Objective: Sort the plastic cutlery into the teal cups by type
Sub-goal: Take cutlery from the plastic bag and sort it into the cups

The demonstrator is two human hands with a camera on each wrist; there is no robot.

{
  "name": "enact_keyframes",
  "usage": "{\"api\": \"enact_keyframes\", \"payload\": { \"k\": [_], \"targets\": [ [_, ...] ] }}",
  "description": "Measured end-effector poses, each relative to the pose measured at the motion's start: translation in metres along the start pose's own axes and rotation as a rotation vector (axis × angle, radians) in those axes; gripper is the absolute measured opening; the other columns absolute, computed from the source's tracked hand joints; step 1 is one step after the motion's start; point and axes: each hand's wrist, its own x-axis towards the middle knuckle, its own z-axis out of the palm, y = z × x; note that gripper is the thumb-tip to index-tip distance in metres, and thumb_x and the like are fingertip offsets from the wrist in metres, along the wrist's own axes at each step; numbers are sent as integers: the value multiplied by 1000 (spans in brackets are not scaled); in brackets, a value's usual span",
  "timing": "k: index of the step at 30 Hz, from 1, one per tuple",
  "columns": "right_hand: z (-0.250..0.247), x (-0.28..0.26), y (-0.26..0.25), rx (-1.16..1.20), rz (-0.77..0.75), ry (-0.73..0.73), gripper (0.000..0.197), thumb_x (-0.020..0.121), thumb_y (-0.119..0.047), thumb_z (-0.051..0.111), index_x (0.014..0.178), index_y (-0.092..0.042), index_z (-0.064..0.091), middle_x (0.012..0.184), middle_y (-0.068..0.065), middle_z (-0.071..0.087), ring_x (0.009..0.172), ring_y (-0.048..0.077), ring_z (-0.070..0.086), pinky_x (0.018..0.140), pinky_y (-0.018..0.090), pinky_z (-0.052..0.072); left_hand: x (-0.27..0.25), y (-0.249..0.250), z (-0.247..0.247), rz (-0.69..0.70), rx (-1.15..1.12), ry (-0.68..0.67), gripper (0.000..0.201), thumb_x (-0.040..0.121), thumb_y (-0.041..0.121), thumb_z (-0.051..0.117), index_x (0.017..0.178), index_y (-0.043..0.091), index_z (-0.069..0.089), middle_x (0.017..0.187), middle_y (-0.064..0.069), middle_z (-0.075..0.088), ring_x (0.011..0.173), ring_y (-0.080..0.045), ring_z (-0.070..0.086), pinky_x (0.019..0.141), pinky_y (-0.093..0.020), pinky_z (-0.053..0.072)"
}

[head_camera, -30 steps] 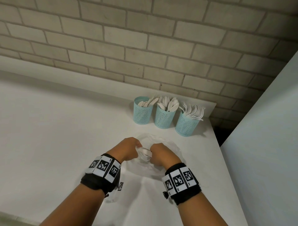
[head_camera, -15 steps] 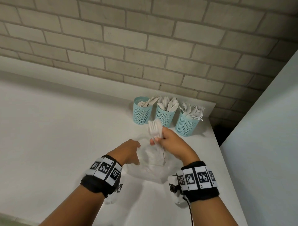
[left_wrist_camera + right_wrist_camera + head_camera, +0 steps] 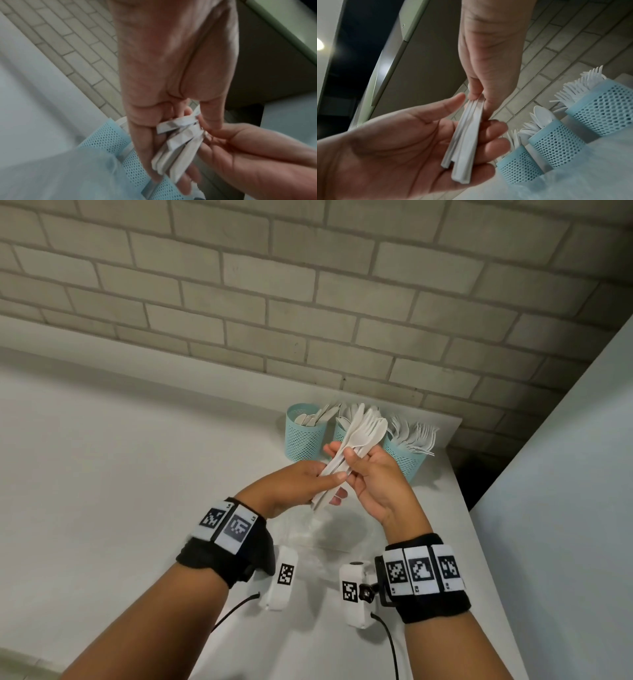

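both hands hold one bundle of forks (image 3: 356, 450): right hand (image 3: 376, 484) pinches it, left hand (image 3: 294, 487) cradles the handles. square the handles, then drop tines-up into the right teal cup (image 3: 404, 460).

Left hand (image 3: 171, 75) seen from the wrist, palm side up, fingers extended beneath a bundle of white plastic cutlery handles (image 3: 178, 143), thumb pressing on top. Right hand (image 3: 257, 155) enters from the lower right, its fingers at the same bundle. Below lie blurred teal perforated cups (image 3: 109, 136). Pale brick wall (image 3: 72, 40) and white counter (image 3: 25, 94) at left.
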Motion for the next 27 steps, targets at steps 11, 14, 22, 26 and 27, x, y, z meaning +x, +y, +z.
{"api": "enact_keyframes", "payload": {
  "k": [11,14,22,26,27],
  "targets": [
    [-7,-1,11,-207,69,5,16,94,-12,52,95,-21,65,92,-7,74,81,18,64,77,36,51,11,-17,11,18,-380,3,20,98,27,43,102,16,59,82,-2,64,68,-9,62,64,-22,52],
    [-6,1,11,-196,100,28,18,97,-16,47,96,-17,65,97,2,73,85,24,63,82,40,51,12,-18,12,-1,-472,28,17,98,19,44,101,11,58,81,-5,62,60,-7,59,55,-19,49],
    [-9,4,15,-177,56,104,13,95,-11,51,94,-15,64,84,6,68,73,18,63,74,33,54,11,-20,13,-21,-525,20,27,101,28,35,104,14,58,78,-2,67,57,-9,58,51,-18,46],
    [-9,5,16,-126,60,163,14,96,-13,50,101,-8,62,83,8,67,70,17,63,69,29,56,12,-21,15,-35,-404,67,35,101,39,31,104,15,57,73,-2,61,48,-7,45,44,-16,35],
    [-9,6,16,-114,58,174,15,96,-12,50,103,-7,62,86,8,68,75,19,64,74,30,56,12,-21,15,-30,-369,86,37,100,41,31,104,15,57,72,-1,61,47,-6,43,43,-15,34]
  ]
}}
